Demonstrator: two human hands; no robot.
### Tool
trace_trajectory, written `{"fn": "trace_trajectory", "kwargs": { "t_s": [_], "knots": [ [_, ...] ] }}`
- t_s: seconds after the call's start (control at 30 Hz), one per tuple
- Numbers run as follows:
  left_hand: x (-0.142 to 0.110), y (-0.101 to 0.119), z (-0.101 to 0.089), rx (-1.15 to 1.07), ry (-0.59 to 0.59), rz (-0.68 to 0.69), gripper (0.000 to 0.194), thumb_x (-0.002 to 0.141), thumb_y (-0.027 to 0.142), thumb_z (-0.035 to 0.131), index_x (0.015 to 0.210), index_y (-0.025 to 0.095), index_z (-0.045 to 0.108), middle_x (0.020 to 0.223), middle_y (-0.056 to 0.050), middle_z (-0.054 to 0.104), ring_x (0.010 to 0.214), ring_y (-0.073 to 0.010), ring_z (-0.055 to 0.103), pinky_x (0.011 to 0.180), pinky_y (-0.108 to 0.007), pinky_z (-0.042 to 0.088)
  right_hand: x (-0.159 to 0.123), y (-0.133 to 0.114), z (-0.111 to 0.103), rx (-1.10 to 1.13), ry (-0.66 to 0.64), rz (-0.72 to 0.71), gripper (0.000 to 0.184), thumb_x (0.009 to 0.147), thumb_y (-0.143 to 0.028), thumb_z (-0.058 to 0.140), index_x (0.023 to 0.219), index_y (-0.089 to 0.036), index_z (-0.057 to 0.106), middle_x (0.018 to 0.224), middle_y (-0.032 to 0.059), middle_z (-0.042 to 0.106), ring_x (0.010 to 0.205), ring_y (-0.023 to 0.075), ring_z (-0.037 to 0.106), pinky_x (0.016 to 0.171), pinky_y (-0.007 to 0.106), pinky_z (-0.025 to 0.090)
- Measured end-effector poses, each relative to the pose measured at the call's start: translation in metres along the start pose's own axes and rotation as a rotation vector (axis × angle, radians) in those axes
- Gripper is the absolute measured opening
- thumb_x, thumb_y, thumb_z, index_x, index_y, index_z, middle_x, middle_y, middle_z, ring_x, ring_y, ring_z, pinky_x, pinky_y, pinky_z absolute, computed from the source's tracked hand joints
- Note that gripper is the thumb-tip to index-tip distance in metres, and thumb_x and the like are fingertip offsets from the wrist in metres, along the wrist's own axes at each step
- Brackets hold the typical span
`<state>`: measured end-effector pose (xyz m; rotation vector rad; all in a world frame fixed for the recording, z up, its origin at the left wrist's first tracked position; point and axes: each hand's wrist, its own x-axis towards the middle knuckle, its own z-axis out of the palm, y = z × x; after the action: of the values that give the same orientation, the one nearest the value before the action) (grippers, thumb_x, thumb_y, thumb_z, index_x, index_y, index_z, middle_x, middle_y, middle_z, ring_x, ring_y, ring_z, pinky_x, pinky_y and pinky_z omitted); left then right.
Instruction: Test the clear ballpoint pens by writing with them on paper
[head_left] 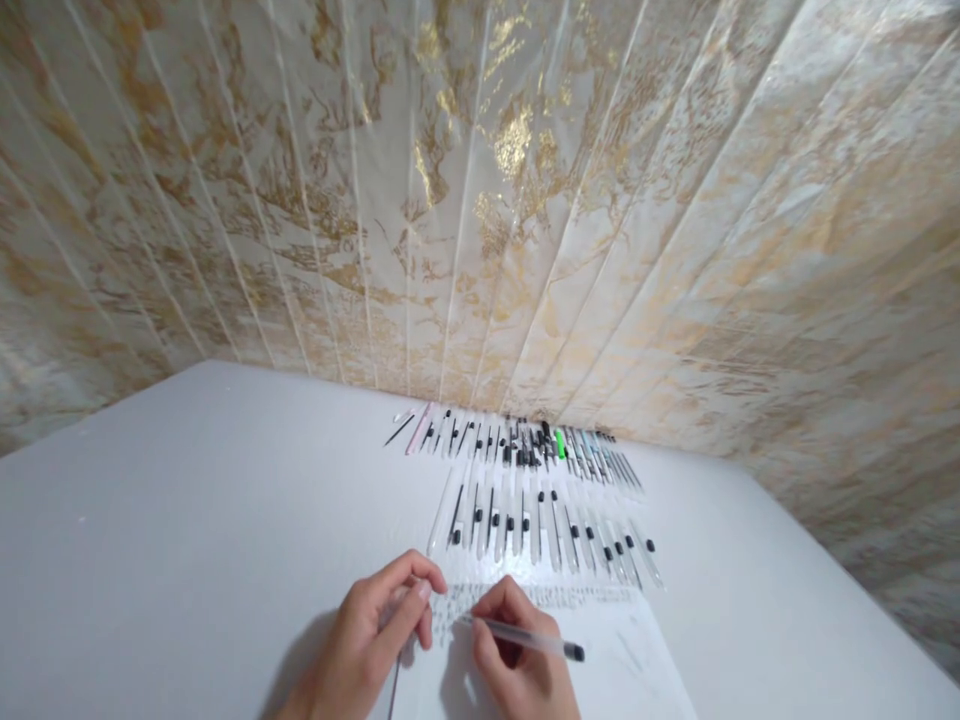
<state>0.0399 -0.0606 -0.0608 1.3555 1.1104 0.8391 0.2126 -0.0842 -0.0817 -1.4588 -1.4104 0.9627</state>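
My right hand grips a clear-barrelled pen with a black end, its tip low over a white sheet of paper. Rows of small dark handwriting run along the sheet's upper part. At the sheet's left edge is my left hand, its fingers curled and the thumb against them. Something translucent shows faintly beneath those fingers, but I cannot make out what it is. Beyond both hands lies a row of clear pens with black caps or grips, side by side.
A second row at the back holds more pens, among them a bright green highlighter and a pink pen. They lie on a white table. Behind its far edge hangs a pleated gold-patterned curtain.
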Motion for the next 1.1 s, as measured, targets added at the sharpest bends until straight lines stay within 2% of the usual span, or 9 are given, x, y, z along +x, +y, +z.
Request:
{"fn": "trace_trajectory", "kwargs": {
  "t_s": [0.17,0.57,1.1],
  "knots": [
    [0.0032,-0.0029,-0.0006,0.000,0.049,-0.008,0.034,0.093,0.052,0.043,0.087,0.023,0.058,0.065,0.002,0.060,0.066,-0.0177,0.055,0.067,-0.028,0.041,-0.0010,0.0004,0.0004,-0.026,0.000,-0.007,0.018,0.073,-0.028,0.055,0.063,-0.023,0.041,0.050,-0.0087,0.035,0.046,0.0088,0.029,0.046,0.023,0.024],
    [0.0016,-0.0004,-0.0005,0.027,0.033,-0.038,0.033,0.092,0.052,0.043,0.089,0.022,0.057,0.064,0.003,0.057,0.066,-0.0180,0.054,0.067,-0.029,0.041,-0.0025,0.0000,-0.0002,-0.061,-0.028,-0.034,0.015,0.076,-0.025,0.057,0.064,-0.021,0.047,0.051,-0.0072,0.040,0.046,0.0096,0.036,0.046,0.023,0.027],
    [0.0020,0.0000,0.0002,0.083,0.040,-0.051,0.035,0.092,0.054,0.041,0.089,0.023,0.058,0.064,0.003,0.055,0.064,-0.0176,0.052,0.065,-0.029,0.039,-0.0033,-0.0020,-0.0006,-0.056,-0.058,-0.027,0.016,0.076,-0.026,0.054,0.064,-0.022,0.044,0.051,-0.0076,0.036,0.046,0.0094,0.033,0.045,0.023,0.024]
  ]
}}
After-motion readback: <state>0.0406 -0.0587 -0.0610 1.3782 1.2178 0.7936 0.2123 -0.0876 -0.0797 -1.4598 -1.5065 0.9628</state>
